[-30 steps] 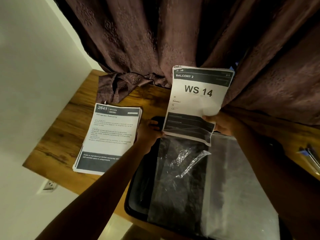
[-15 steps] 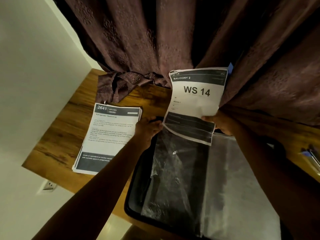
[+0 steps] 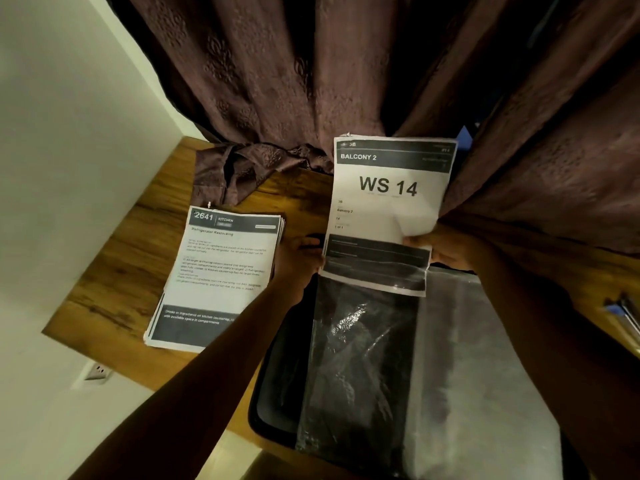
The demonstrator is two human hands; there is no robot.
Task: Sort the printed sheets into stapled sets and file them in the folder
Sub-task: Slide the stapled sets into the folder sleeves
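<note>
At lower centre the folder (image 3: 363, 375) lay open with a clear sleeve seemingly empty, so filing looked barely begun. Mid-left, a printed stack (image 3: 218, 271) waited. At centre, the left hand (image 3: 301, 261) pinched the "WS 14" sheet (image 3: 388, 209) by its lower corner; the right hand (image 3: 443, 247) gripped its right edge, upright.

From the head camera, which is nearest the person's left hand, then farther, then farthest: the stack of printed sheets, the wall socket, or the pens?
1. Stack of printed sheets: just beside the left hand, on its left.
2. Wall socket: lower left, below the table edge.
3. Pens: far right edge of the table.
</note>
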